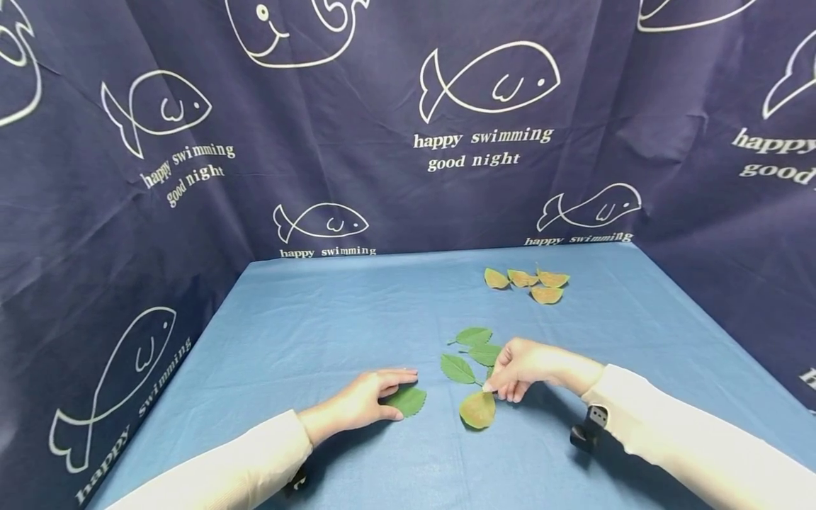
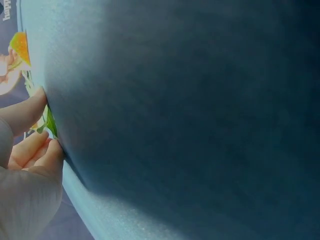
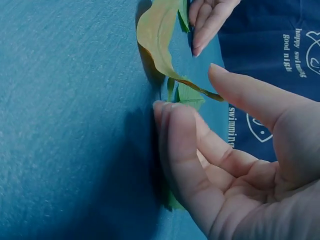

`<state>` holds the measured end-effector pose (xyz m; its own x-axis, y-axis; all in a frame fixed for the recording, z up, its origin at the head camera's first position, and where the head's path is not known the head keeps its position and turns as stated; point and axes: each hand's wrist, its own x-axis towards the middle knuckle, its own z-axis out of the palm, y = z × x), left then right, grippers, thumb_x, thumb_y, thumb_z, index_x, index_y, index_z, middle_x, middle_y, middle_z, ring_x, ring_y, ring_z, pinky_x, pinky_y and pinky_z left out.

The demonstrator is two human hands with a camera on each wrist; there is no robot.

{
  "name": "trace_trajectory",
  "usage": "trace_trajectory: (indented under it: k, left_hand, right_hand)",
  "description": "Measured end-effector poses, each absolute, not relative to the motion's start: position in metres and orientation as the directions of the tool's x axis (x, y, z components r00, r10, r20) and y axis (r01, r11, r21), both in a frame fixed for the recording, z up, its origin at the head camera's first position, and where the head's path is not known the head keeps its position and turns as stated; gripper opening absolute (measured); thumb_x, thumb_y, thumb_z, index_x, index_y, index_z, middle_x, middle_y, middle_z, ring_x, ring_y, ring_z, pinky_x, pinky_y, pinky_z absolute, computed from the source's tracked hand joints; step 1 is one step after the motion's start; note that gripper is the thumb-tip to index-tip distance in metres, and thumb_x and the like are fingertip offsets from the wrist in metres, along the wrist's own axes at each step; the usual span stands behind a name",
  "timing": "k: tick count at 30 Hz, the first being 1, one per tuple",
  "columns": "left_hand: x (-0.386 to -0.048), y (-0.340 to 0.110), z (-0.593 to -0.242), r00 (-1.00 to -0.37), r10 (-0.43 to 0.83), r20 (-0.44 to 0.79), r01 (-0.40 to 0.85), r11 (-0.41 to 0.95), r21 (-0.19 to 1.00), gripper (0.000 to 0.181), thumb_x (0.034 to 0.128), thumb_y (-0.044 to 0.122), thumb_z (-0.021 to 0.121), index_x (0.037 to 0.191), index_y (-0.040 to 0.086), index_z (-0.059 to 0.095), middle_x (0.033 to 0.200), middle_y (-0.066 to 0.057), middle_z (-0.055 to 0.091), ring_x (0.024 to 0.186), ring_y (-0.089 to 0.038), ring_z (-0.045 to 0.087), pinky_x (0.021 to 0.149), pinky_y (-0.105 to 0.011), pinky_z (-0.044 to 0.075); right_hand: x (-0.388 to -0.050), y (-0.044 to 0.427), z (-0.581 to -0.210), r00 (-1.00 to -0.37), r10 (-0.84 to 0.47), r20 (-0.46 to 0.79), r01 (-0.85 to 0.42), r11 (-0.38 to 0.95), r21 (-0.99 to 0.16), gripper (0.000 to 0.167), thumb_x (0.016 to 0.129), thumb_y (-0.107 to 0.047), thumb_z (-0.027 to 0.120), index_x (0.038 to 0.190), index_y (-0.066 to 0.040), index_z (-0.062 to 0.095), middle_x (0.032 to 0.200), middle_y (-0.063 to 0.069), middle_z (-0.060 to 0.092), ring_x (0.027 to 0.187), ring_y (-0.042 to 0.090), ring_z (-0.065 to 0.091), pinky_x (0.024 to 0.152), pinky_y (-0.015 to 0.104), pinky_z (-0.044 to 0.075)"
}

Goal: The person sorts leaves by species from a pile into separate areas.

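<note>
In the head view, my right hand (image 1: 524, 368) is over the stem end of a yellow-green leaf (image 1: 477, 410). The right wrist view shows its thumb and fingers apart, with the narrow end of that leaf (image 3: 159, 37) in the gap. My left hand (image 1: 360, 400) rests on the cloth, its thumb and fingers spread around a green leaf (image 1: 409, 401). That leaf (image 2: 51, 124) shows between thumb and fingers in the left wrist view, not visibly pinched. Beside my right hand lie several green leaves (image 1: 457, 368), one partly hidden by the fingers.
Several yellow-brown leaves (image 1: 547, 295) with green edges lie in a group towards the back right. A blue cloth (image 1: 331, 319) covers the table. Dark blue curtains (image 1: 382, 142) with white fish drawings stand behind it and at both sides.
</note>
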<state>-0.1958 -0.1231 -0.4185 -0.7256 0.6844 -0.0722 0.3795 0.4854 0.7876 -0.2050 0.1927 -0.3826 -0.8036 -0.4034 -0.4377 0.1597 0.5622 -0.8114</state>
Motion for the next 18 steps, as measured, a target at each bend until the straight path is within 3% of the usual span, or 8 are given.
trace_trajectory:
  k: [18]
  left_hand:
    - [-0.1959, -0.1241, -0.4202, -0.722, 0.689, -0.059, 0.399, 0.486, 0.778, 0.062, 0.0826, 0.000, 0.073, 0.140, 0.001, 0.050, 0.151, -0.013, 0.042, 0.140, -0.028, 0.040, 0.108, -0.033, 0.042]
  right_hand:
    - [-0.2092, 0.1925, -0.3849, -0.813, -0.370, -0.449, 0.242, 0.488, -0.839, 0.016, 0.083, -0.005, 0.072, 0.089, 0.009, 0.071, 0.070, 0.013, 0.072, 0.052, 0.010, 0.063, 0.054, 0.023, 0.057]
